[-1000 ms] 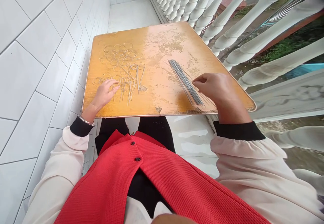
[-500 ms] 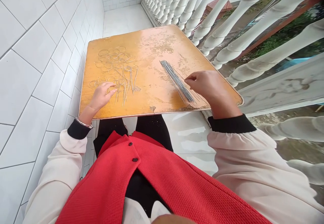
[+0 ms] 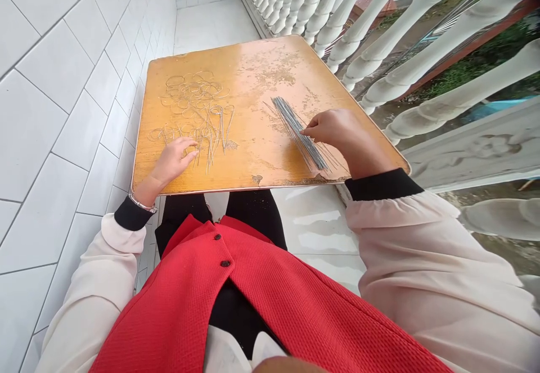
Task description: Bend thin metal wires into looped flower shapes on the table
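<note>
A bundle of straight grey wires (image 3: pixel 298 131) lies slantwise on the right half of the wooden table (image 3: pixel 253 136), with a few loose wires beside it. My right hand (image 3: pixel 331 131) is over the bundle's right side, thumb and forefinger pinched at the wires; whether a wire is between the fingertips is too small to tell. My left hand (image 3: pixel 172 159) hovers at the table's near left, fingers apart and holding nothing. Just beyond it lie several wires with looped ends (image 3: pixel 217 128). Farther back is a tangle of wire rings (image 3: pixel 196 89).
White tiled wall (image 3: pixel 63 108) runs close along the left. A white balustrade (image 3: pixel 367 58) stands along the table's right side. The tabletop has peeled patches and a chipped near edge (image 3: pixel 256 179). My legs (image 3: pixel 253 215) are under that edge.
My right hand has moved left and slightly up, from beside the wire bundle onto it. My left hand stays almost in place. The whole view has shifted slightly.
</note>
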A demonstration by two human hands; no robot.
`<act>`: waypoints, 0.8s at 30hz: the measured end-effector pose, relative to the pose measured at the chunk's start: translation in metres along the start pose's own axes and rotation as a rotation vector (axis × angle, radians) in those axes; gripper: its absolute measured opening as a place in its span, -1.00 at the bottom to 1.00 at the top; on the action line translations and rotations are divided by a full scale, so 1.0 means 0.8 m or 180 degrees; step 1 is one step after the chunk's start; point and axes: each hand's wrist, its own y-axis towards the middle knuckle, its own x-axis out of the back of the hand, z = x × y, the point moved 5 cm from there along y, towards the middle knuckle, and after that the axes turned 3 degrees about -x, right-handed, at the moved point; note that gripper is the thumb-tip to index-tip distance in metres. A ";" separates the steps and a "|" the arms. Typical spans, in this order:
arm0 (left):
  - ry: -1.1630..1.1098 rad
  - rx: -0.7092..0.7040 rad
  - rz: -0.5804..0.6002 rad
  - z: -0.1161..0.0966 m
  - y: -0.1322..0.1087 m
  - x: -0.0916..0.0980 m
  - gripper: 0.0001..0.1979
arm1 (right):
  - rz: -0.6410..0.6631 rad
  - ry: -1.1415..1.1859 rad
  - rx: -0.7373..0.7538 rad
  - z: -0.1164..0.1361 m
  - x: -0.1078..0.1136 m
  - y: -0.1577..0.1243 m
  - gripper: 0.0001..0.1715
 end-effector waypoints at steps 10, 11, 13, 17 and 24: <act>-0.0015 -0.0046 0.0052 0.000 -0.011 -0.015 -0.76 | 0.0299 0.0161 -0.0185 0.012 0.015 -0.014 -0.76; -0.0015 -0.0049 0.0030 0.001 -0.012 -0.014 -0.76 | 0.0256 0.0248 -0.0209 0.016 0.022 -0.024 -0.75; -0.0006 -0.0075 -0.0055 0.001 -0.012 -0.012 -0.74 | 0.0104 0.0456 -0.0281 0.024 0.036 -0.045 -0.74; 0.0157 -0.0242 -0.0475 -0.004 -0.004 0.003 -0.64 | 0.0467 0.1876 0.0200 0.057 0.029 -0.081 -0.80; 0.0859 -0.0697 -0.0507 -0.006 0.007 0.021 -0.58 | 0.2335 0.3383 0.1181 0.140 -0.054 -0.135 -0.83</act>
